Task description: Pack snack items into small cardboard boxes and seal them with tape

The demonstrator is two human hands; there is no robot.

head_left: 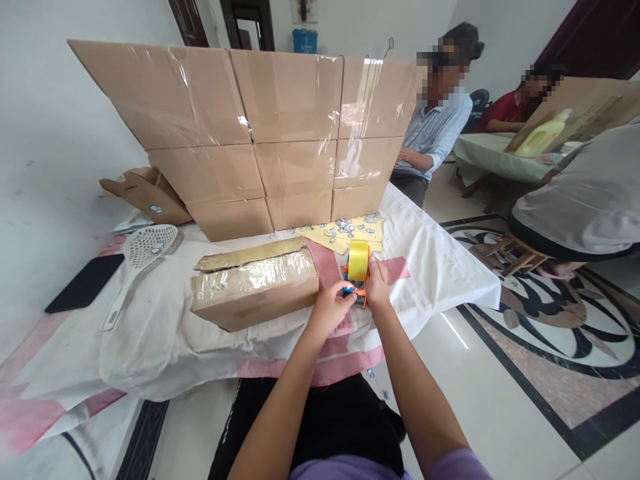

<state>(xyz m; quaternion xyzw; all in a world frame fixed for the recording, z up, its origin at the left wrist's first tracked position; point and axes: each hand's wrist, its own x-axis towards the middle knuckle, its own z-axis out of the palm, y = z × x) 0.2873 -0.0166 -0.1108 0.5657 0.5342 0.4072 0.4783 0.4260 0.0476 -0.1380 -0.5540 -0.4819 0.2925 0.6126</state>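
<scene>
Near the table's front edge I hold a tape dispenser loaded with a roll of yellow tape; its frame is orange and blue. My right hand grips the dispenser along its right side. With thumb and fingers pinched together, my left hand is at the lower blue end of the dispenser. Just left of my hands lies a closed cardboard box, with shiny clear tape over its top and a ragged flap edge. Behind the dispenser are yellow paper sheets with grey-white printed shapes.
A tall taped cardboard panel stands across the back of the cloth-covered table. To the left lie a white slotted skimmer, a black flat object and an open carton. Other people sit at the right and beyond the panel.
</scene>
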